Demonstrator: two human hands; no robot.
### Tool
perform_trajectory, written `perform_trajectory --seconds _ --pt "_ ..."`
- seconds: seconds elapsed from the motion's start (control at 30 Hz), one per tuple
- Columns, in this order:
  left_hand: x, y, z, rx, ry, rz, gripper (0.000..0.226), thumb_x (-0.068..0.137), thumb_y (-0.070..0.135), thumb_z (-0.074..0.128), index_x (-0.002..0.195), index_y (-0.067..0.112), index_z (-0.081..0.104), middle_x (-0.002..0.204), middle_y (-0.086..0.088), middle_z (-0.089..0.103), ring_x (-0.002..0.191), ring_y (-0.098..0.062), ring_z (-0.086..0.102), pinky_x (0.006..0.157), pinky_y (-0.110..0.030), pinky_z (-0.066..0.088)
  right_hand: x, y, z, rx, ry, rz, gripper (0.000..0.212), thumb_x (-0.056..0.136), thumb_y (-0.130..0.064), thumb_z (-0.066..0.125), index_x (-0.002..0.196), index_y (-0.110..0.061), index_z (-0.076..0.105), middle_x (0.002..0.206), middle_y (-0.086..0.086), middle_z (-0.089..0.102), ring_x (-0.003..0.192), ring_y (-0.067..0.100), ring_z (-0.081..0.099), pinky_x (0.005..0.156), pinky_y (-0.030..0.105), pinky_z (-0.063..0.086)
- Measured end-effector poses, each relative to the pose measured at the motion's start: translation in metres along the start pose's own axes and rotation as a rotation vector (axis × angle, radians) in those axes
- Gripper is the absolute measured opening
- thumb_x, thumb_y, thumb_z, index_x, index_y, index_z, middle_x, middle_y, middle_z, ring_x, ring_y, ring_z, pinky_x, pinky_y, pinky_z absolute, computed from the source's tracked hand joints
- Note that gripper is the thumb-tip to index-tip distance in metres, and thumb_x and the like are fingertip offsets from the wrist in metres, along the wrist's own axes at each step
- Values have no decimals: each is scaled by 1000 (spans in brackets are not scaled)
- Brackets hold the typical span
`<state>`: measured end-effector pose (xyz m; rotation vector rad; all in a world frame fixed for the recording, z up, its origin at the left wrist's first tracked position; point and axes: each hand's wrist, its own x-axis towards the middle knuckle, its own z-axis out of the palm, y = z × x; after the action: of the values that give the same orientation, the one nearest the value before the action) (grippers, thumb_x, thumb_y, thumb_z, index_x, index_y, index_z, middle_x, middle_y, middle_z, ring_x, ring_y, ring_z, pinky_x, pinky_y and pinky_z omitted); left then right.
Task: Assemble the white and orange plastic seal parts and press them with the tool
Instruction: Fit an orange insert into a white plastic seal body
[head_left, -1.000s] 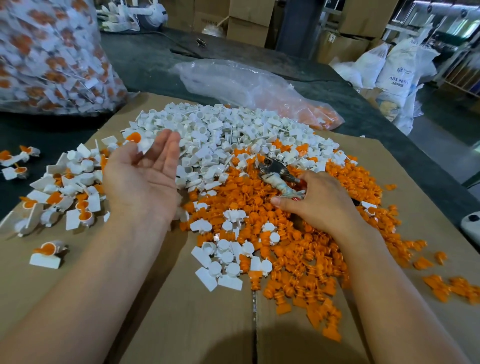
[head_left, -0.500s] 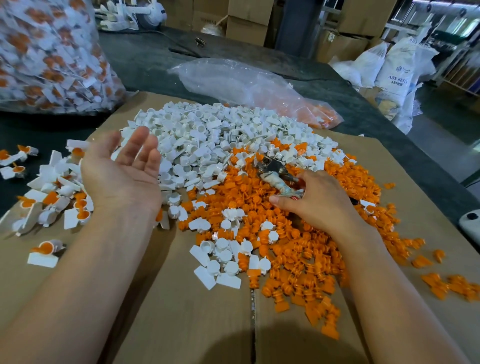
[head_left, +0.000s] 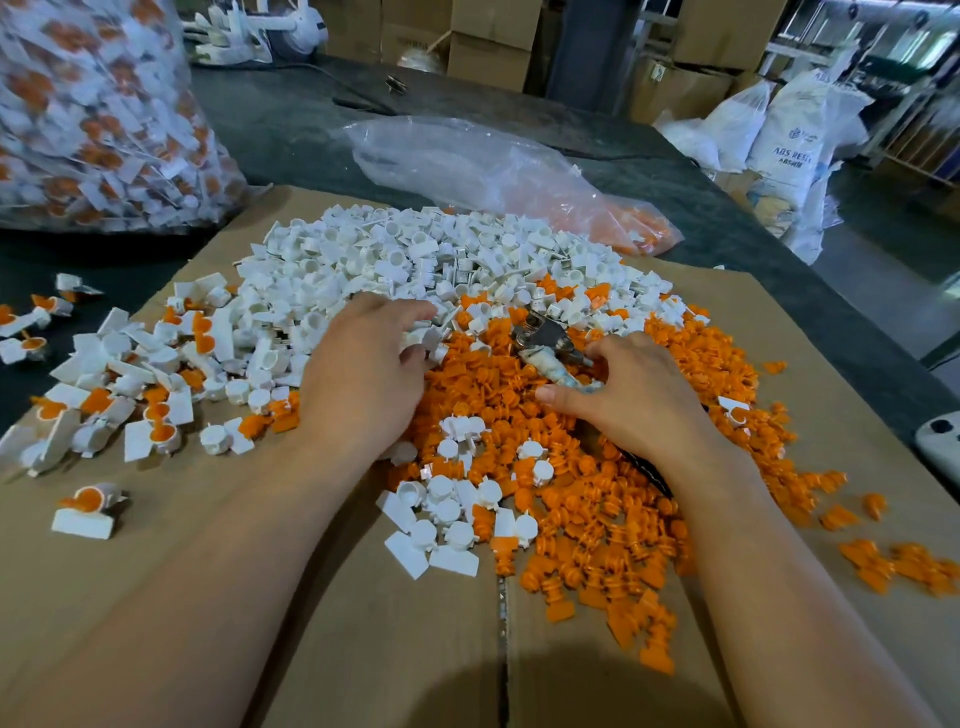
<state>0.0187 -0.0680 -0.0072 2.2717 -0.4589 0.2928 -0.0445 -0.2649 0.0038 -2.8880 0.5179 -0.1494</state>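
Observation:
A heap of white seal parts (head_left: 395, 254) covers the far side of the cardboard sheet (head_left: 384, 654), and orange seal parts (head_left: 613, 499) spread over its near right. My left hand (head_left: 363, 379) lies palm down where the two heaps meet. Its thumb and fingers pinch a white part (head_left: 427, 339). My right hand (head_left: 639, 400) rests on the orange heap and grips the taped handle of the metal pressing tool (head_left: 543, 340), whose jaws point away to the upper left.
Assembled white-and-orange seals (head_left: 130, 400) lie scattered at the left. A big clear bag of finished seals (head_left: 93, 114) stands at the far left. A clear plastic bag (head_left: 488, 166) holding a few orange parts lies behind. A white device (head_left: 940, 441) sits at the right edge.
My left hand was open and palm up at the left. It has turned palm down and moved right onto the white parts. The right hand stays on the tool.

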Motion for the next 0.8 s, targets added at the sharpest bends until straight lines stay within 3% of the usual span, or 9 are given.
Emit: perform_trajectory --seconds 0.17,0.4,0.57,0.67,0.8 --pt "2 -1 8 144 -105 63 48 92 2 48 135 22 49 133 -4 43 126 -23 37 91 -33 39 0 0 0 5 -4 -1 82 71 -66 57 134 -15 41 137 8 38 128 24 32 100 36 31" --pt "4 0 7 200 -74 66 17 89 6 55 100 16 64 106 -1 53 107 -22 48 77 -30 38 -1 -1 0 10 -2 -5 80 72 -65 58 133 -15 43 135 8 40 126 23 34 98 35 32" --pt "3 1 6 166 -55 43 29 89 7 55 116 14 61 110 -7 56 109 -25 49 82 -36 42 0 0 -1 18 -4 -5 80 71 -66 58 132 -15 43 135 8 41 126 23 34 98 36 33" --pt "3 0 5 123 -30 32 31 92 10 54 122 13 59 112 -9 53 108 -27 50 81 -32 38 0 2 -2 37 0 -4 77 73 -65 57 131 -16 44 134 7 42 125 23 35 96 35 34" --pt "1 2 1 16 36 41 28 91 13 57 119 15 60 112 -4 51 99 -19 52 78 -21 31 -2 1 -10 138 192 -74 51 78 -53 59 119 -22 55 119 0 50 112 15 45 85 26 34"
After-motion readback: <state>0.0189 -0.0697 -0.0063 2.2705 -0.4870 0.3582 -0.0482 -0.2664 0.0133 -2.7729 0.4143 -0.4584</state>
